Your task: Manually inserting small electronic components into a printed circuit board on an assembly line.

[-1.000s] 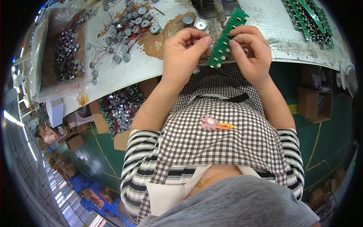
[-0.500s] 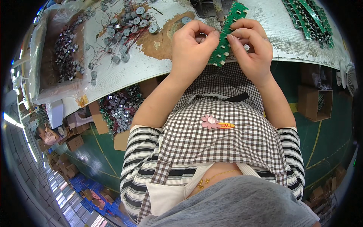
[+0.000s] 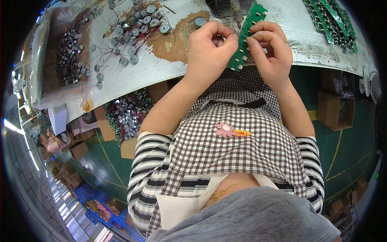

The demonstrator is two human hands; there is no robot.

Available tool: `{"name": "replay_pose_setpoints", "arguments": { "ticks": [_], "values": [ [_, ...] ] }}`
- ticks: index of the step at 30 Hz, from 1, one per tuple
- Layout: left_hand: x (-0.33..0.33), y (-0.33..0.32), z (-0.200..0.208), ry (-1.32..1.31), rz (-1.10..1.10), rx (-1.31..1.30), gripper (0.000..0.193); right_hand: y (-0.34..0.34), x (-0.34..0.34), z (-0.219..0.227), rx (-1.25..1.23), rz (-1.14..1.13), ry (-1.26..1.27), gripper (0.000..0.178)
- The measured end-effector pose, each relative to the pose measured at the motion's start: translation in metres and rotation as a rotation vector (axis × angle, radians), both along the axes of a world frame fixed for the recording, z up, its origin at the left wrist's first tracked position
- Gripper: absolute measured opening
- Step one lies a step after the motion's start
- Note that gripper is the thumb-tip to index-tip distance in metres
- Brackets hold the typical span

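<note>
A long green circuit board (image 3: 244, 47) with a row of small pale connectors slants over the table's front edge, between my hands. My right hand (image 3: 273, 54) pinches its right edge with thumb and fingers. Below those curled fingers a small pale round part (image 3: 265, 50) shows, mostly hidden. My left hand (image 3: 211, 50) is closed at the board's left edge, thumb and forefinger pressed together; whatever they pinch is too small to make out. Just beyond the board stands a metal rod (image 3: 236, 11) on a dark base. One small round motor (image 3: 199, 22) lies beyond my left hand.
Small motors with red wires (image 3: 141, 24) are heaped on the white table (image 3: 169, 72), left of my hands. A plastic-lined box (image 3: 42, 76) of motors stands at far left. Stacked green boards (image 3: 332, 24) lie at the right. An open carton (image 3: 128, 117) of parts is below the table.
My hands, the board and the things on the table all appear slightly further right in the view. Both hands keep the same hold.
</note>
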State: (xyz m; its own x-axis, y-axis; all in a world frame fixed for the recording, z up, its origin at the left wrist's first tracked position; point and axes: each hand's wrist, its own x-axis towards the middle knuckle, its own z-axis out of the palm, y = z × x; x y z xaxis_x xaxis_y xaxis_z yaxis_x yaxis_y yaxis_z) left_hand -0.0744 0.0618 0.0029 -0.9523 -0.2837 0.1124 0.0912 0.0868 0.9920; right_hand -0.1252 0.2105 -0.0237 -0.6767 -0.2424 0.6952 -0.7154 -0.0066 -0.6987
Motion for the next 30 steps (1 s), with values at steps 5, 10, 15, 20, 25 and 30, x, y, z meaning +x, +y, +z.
{"name": "replay_pose_setpoints", "arguments": {
  "ticks": [5,10,15,20,25,30],
  "values": [
    [-0.002,-0.001,0.006,-0.049,-0.002,-0.009,0.009,0.0,0.001,0.003,-0.004,0.019,-0.044,0.008],
    [-0.008,0.0,0.007,0.036,0.021,0.005,0.008,0.0,-0.001,0.009,0.061,0.045,-0.053,0.008],
    [-0.001,-0.001,0.007,-0.01,0.022,-0.064,0.009,0.0,0.003,0.004,0.044,0.019,-0.069,0.008],
    [0.004,-0.005,0.005,-0.031,-0.045,-0.022,0.012,0.002,0.007,0.001,-0.009,0.031,-0.102,0.01],
    [0.004,-0.012,0.013,-0.114,-0.168,0.015,0.013,0.003,0.006,0.001,-0.069,0.07,-0.148,0.009],
    [-0.002,-0.011,0.008,-0.071,-0.132,0.104,0.012,-0.001,0.005,0.004,-0.034,0.049,-0.071,0.009]
  ]
}}
